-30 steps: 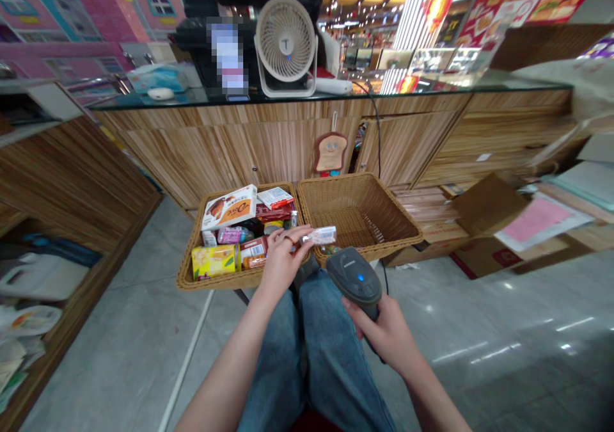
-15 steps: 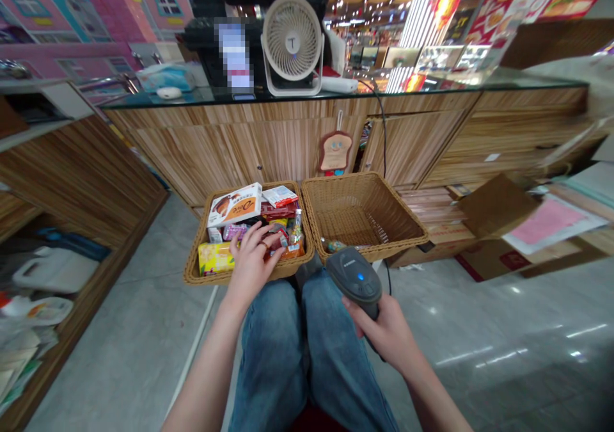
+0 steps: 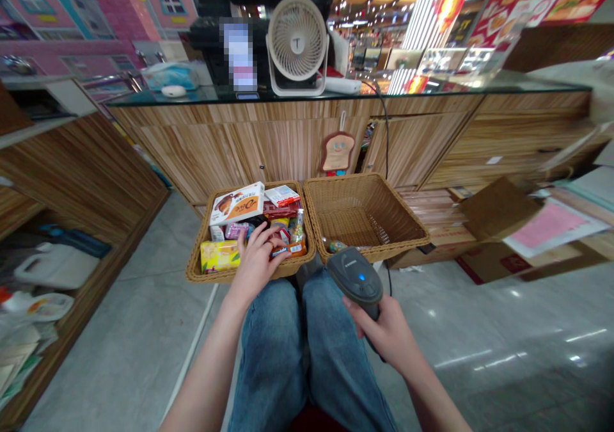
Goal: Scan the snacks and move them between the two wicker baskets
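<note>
My left hand (image 3: 259,253) rests over the goods in the left wicker basket (image 3: 193,269), fingers spread and touching small packets near the front. Around it lie a yellow pack (image 3: 218,256), a white and orange box (image 3: 237,204), a small bottle (image 3: 299,227) and an orange packet (image 3: 296,249). My right hand (image 3: 384,326) is closed round the handle of a dark barcode scanner (image 3: 355,277) with a blue light. The scanner's head is just in front of the right wicker basket (image 3: 405,224), where a few small items lie at the near side.
Behind the baskets stands a wooden counter (image 3: 215,141) with a white fan (image 3: 297,41) on top. A black cable (image 3: 386,131) hangs down its front. Open cardboard boxes (image 3: 501,208) are at the right, a shelf with bottles (image 3: 60,267) at the left.
The view has shifted slightly. My left hand has moved a little to the right over the goods, its fingers still spread. My right hand still holds the scanner in the same place.
</note>
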{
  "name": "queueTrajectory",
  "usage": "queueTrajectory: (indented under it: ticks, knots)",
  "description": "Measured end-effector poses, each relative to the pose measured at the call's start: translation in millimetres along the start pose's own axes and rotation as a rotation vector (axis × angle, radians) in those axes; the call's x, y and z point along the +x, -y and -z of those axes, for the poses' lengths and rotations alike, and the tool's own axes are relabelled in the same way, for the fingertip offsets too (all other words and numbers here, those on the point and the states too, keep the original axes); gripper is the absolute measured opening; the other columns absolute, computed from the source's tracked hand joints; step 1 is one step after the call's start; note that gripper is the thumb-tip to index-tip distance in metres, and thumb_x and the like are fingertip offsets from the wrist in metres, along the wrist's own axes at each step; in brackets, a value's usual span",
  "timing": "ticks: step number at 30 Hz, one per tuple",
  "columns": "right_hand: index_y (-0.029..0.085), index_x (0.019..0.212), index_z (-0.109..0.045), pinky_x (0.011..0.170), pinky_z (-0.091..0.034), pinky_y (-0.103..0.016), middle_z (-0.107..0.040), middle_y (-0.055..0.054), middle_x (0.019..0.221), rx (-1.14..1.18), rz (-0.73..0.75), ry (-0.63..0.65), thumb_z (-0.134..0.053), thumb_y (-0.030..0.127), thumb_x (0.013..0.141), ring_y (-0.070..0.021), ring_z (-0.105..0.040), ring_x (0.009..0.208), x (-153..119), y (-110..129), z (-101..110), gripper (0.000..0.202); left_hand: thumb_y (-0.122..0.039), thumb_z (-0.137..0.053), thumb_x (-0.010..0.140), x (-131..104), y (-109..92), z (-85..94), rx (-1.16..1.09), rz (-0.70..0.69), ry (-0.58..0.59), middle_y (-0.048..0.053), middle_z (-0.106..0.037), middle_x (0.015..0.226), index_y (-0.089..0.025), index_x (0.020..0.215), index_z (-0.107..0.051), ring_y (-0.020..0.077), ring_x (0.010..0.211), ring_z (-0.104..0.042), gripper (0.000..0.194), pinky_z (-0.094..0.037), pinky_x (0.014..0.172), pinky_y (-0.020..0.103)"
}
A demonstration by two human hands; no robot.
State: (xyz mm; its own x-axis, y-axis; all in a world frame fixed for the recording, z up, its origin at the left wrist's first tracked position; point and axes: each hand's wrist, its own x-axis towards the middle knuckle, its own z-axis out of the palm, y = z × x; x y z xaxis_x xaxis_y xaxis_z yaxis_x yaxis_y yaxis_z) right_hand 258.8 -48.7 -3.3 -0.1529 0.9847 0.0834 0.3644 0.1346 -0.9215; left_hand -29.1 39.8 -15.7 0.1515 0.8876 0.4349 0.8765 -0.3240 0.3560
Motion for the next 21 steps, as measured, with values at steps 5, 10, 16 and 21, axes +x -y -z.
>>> queueTrajectory:
  ticks: [5, 10, 16, 21]
  knots:
    - [0.023, 0.075, -0.056, 0.049, -0.049, -0.024, -0.054, 0.004, 0.05, 0.007, 0.007, 0.013, -0.062, 0.047, 0.097, -0.0162, -0.06, 0.043, 3.3, 5.0, -0.7, 0.033, -0.032, -0.072, 0.096, 6.8, -8.7, -2.4, -0.082, 0.033, -0.065, 0.004, -0.077, 0.125, -0.029, 0.105, -0.071, 0.0276, 0.131, -0.061, 0.01, -0.009, 0.127, 0.062]
    - [0.021, 0.081, -0.06, 0.047, -0.045, -0.024, -0.055, 0.004, 0.051, -0.015, 0.043, 0.003, -0.062, 0.045, 0.097, -0.0161, -0.058, 0.045, 5.5, 7.4, -3.0, 0.029, -0.033, -0.07, 0.098, 24.7, -21.9, -16.9, -0.104, 0.038, -0.099, 0.002, -0.08, 0.113, -0.029, 0.106, -0.072, 0.0228, 0.112, -0.069, 0.009, -0.018, 0.125, 0.055]
    - [0.02, 0.086, -0.061, 0.046, -0.045, -0.023, -0.058, 0.003, 0.055, 0.019, -0.003, 0.017, -0.063, 0.046, 0.098, -0.0154, -0.058, 0.044, 5.8, 0.3, -7.0, 0.028, -0.033, -0.067, 0.1, 24.7, -23.3, -27.6, -0.053, -0.02, -0.121, 0.004, -0.08, 0.112, -0.028, 0.112, -0.073, 0.023, 0.112, -0.069, 0.014, -0.019, 0.126, 0.055]
    - [0.018, 0.096, -0.067, 0.047, -0.047, -0.025, -0.062, 0.002, 0.058, -0.026, 0.033, 0.023, -0.062, 0.041, 0.096, -0.0177, -0.06, 0.045, 9.0, 3.7, -8.3, 0.023, -0.032, -0.071, 0.098, 20.4, -21.6, -24.8, -0.073, -0.02, -0.122, 0.003, -0.08, 0.108, -0.029, 0.112, -0.075, 0.0229, 0.111, -0.069, 0.015, -0.02, 0.125, 0.055]
